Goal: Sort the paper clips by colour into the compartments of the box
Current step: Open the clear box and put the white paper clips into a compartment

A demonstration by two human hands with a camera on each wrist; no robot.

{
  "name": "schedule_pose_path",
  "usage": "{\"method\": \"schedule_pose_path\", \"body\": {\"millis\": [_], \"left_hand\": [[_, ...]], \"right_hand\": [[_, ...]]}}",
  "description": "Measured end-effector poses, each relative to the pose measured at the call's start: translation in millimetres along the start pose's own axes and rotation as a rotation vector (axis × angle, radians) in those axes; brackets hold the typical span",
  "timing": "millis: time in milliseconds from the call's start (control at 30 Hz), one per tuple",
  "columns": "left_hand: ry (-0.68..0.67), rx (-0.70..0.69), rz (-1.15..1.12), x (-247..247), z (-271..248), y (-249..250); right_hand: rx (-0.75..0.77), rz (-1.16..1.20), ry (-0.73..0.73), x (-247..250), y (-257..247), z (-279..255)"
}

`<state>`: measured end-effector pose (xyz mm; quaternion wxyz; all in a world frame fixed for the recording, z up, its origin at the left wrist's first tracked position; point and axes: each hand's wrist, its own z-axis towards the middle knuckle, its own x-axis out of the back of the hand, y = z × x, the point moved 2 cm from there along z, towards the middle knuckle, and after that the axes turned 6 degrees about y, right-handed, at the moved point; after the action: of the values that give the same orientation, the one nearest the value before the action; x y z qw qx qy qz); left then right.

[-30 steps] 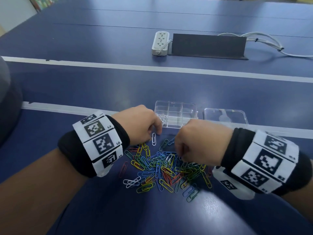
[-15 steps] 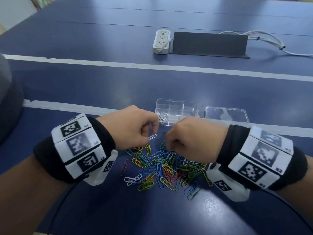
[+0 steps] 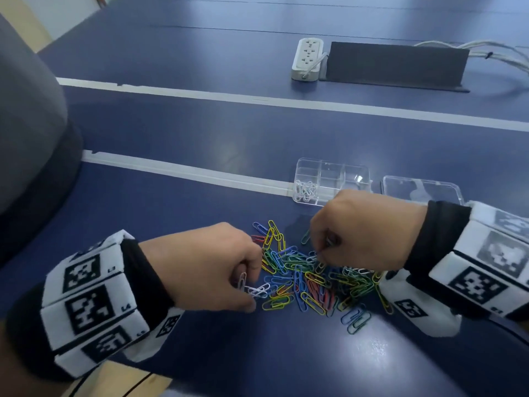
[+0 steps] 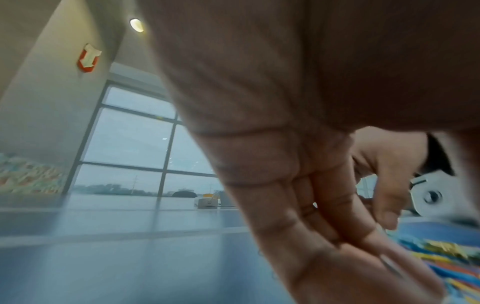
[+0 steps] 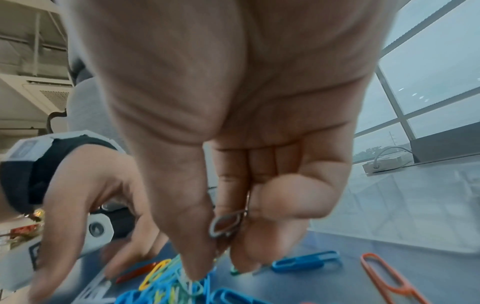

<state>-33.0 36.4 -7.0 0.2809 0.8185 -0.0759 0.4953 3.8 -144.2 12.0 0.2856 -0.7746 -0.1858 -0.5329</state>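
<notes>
A heap of mixed-colour paper clips (image 3: 309, 279) lies on the blue table. My left hand (image 3: 249, 285) is at the heap's near-left edge. It pinches a white clip (image 3: 242, 279) and its fingertips rest by more white clips (image 3: 259, 290). My right hand (image 3: 323, 250) is curled over the heap's far right side. The right wrist view shows a white clip (image 5: 225, 224) held in its curled fingers, with thumb and forefinger (image 5: 193, 265) down among the clips. The clear compartment box (image 3: 352, 174) stands just beyond, with white clips (image 3: 305, 191) in its near-left compartment.
The box's clear lid (image 3: 420, 190) lies to its right. A white power strip (image 3: 307, 58), a black panel (image 3: 398, 64) and cables (image 3: 503, 53) sit at the back. A grey shape (image 3: 25, 116) fills the left edge. The table's near edge (image 3: 134, 379) runs under my left wrist.
My left hand has drawn back from the box side to the heap's near-left edge, still with a white clip. The right hand stays over the heap. The view has shifted right.
</notes>
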Motion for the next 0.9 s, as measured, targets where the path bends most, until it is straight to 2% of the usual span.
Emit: {"method": "schedule_pose_path", "body": {"millis": [167,433,600,767,900], "left_hand": [[-0.054,0.04,0.027,-7,5,0],[0.019,0.06,0.0,-1,5,-3],[-0.011,0.044,0.049,-6,5,-2],[-0.026,0.058,0.051,-2,3,-1],[0.05,0.1,0.001,18,10,4]], "right_hand": [[-0.004,0.045,0.028,11,-4,-2],[-0.021,0.066,0.055,16,1,-2],[-0.003,0.071,0.048,10,2,0],[-0.045,0.064,0.128,15,8,4],[-0.136,0.108,0.251,23,19,11]]}}
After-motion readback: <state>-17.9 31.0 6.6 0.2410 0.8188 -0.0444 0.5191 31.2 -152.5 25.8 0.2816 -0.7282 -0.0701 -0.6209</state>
